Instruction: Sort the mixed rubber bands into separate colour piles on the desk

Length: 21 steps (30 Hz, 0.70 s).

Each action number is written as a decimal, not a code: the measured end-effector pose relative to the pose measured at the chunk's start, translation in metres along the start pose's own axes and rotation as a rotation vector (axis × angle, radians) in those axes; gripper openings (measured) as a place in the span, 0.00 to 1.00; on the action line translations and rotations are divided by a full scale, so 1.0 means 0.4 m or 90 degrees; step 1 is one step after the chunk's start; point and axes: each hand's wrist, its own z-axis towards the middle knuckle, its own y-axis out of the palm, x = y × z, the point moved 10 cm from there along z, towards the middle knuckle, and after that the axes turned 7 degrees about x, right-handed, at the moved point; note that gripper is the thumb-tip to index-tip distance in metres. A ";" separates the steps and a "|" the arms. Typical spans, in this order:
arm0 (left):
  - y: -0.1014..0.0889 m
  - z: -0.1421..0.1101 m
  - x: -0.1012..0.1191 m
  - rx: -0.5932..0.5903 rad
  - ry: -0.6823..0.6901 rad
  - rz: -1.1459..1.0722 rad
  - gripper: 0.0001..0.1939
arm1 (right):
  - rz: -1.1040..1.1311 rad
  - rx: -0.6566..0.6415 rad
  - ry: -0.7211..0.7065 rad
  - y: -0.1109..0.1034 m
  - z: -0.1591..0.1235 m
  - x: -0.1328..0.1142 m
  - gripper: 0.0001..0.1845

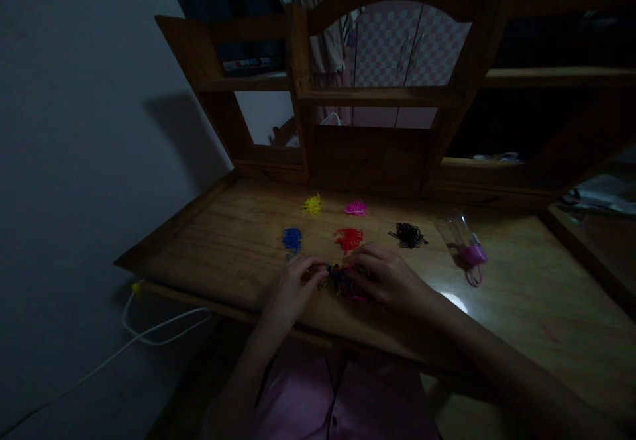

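Note:
A mixed heap of thin coloured loops that look like small rubber bands (342, 279) lies near the desk's front edge. My left hand (297, 282) pinches with thumb and forefinger at the heap's left side, at some dark bands. From the right, my right hand (385, 274) reaches over the heap with bent fingers closed among the bands; its fingertips are partly hidden. Beyond the hands are separate one-colour piles: blue bands (292, 239), red bands (350, 238), yellow bands (312, 205), pink bands (356, 209) and black bands (408, 234).
A clear plastic bottle (453, 229) with a pink lid (473, 254) and strap lies on its side at the right. The wooden desk (223, 241) has a shelf unit (368, 155) along its back. A white cable (163, 342) hangs off the left front corner. The scene is dim.

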 end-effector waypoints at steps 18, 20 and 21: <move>-0.027 -0.019 0.010 0.082 -0.017 -0.025 0.06 | -0.075 0.007 0.075 0.081 0.020 -0.008 0.09; -0.050 -0.014 0.004 0.107 -0.007 -0.023 0.07 | -0.061 -0.008 0.059 0.084 0.020 -0.017 0.09; -0.065 -0.010 -0.003 0.123 -0.001 -0.020 0.07 | -0.058 -0.018 0.049 0.086 0.021 -0.021 0.09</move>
